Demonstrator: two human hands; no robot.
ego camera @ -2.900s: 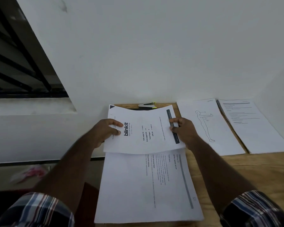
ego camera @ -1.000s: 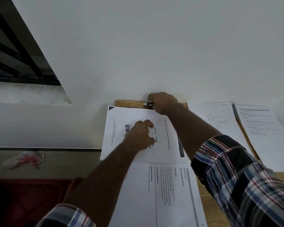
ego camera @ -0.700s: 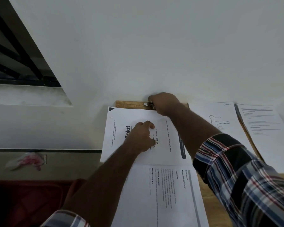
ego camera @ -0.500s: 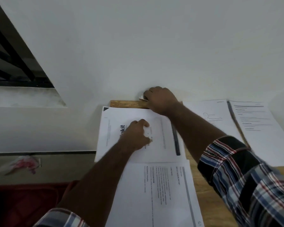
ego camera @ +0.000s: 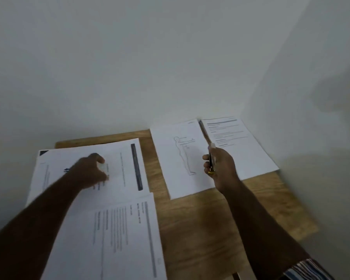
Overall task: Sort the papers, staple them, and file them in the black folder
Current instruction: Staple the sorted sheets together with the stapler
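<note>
Gripping a small stapler [ego camera: 211, 158] in the right hand [ego camera: 222, 168], fingers curled round its dark body, pale tip poking out above the knuckles and a yellow bit showing below; hovering over the seam between the two sheets at the worktop's far right corner. Pressing down with the left hand [ego camera: 89, 170], fingers bent, on the sheet with the dark bar [ego camera: 127, 164] at the far left of the wooden worktop [ego camera: 200, 229]; whether pinching the paper or only resting on it, hard to say through the blur. Overhanging the worktop's left edge, that sheet, with a dark triangle at its far left corner. Lying nearer, along the near left edge and partly under the first sheet, a printed text page [ego camera: 119, 239], its lines running sideways. Sitting at the far right, against the white wall [ego camera: 170, 57], a page with a line drawing of a standing figure [ego camera: 182, 158], and just beside it, touching or nearly so along a dark strip, another text page [ego camera: 236, 146] reaching the right corner. Showing at the bottom right, a plaid sleeve [ego camera: 307, 269]. Not making out any black folder with certainty.
</note>
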